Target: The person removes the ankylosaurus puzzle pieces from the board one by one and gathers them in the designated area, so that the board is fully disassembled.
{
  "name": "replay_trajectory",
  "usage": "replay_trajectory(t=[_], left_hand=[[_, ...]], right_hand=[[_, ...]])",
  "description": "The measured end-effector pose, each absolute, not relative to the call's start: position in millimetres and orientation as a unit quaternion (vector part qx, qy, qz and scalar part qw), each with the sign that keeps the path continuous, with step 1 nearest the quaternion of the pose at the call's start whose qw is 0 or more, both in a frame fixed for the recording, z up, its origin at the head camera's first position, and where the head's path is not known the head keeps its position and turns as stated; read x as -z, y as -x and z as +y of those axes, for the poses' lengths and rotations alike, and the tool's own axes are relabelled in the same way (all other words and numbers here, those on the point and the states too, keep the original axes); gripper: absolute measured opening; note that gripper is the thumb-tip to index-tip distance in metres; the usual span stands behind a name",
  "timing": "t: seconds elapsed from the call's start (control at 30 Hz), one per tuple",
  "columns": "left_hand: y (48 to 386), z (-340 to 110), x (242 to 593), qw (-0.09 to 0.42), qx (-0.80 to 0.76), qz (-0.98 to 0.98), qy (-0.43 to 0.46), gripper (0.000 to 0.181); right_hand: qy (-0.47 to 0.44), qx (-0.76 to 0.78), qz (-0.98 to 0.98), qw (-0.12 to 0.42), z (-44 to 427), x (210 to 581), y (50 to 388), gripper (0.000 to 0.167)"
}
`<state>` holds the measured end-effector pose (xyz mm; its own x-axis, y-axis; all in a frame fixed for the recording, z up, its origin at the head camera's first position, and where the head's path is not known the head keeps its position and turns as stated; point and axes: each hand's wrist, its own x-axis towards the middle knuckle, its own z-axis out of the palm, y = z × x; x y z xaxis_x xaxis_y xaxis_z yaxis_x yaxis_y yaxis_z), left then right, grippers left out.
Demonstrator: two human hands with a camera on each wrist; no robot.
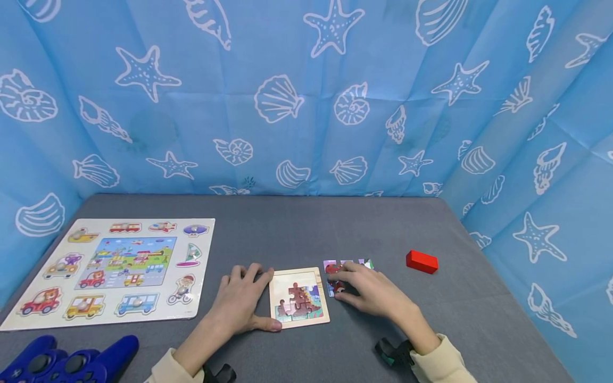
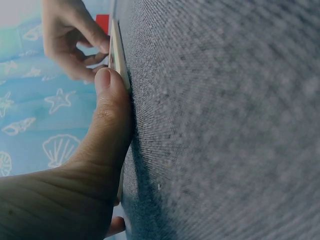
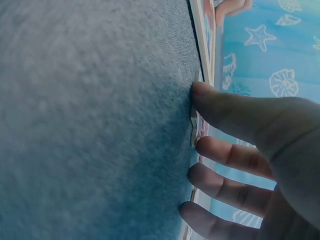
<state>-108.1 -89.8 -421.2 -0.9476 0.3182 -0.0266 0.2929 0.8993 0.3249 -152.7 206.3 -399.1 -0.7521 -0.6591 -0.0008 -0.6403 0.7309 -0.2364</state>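
Blue controller [image 1: 72,361] lying closest, puzzle tray [image 1: 306,322] sitting between two hands

Beyond that controller, at the lower left, the shallow wooden tray is lying flat on the grey cloth [image 1: 364,229]. Its raised rim is framing a partly filled dinosaur picture, with fitted pieces [image 1: 299,303] covering the lower and right parts and pale backing showing above them. The left hand [image 1: 241,300] is holding the tray along its left side, thumb at the near corner and fingertips by the far one. The right hand [image 1: 369,290] is arching over loose pieces [image 1: 331,268] just beside the tray's right edge; its thumb and fingertips are reaching down to them, but I cannot tell whether they are pinching one.

Judging by the thin edges, the pieces are probably being light and stiff, smooth on the printed face and therefore apt to slide. Their narrow knobs are likely offering the weakest spots, so opposite outer edges are looking like the better hold, thumb against forefinger. The tray is seeming light enough to skid, and its rim is giving the surest grip without disturbing the fitted pieces.

A red block [image 1: 422,261] is resting farther right, and a vehicle board [image 1: 167,313] is lying to the left.
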Motion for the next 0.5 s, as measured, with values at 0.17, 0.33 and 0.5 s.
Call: replay_trajectory(t=[0.17,0.33,0.5], left_hand=[[108.3,-90.0,421.0,0.038,-0.16,0.974,-0.158,0.111],[108.3,-89.9,420.7,0.039,-0.159,0.974,-0.158,0.112],[108.0,-90.1,420.9,0.04,-0.16,0.973,-0.159,0.112]], right_hand=[[0.346,0.108,0.931,0.044,204.4,399.6,153.1,0.031],[0.337,0.11,0.934,0.047,202.8,400.9,153.9,0.033],[0.338,0.119,0.933,0.042,203.1,401.7,154.8,0.033]])
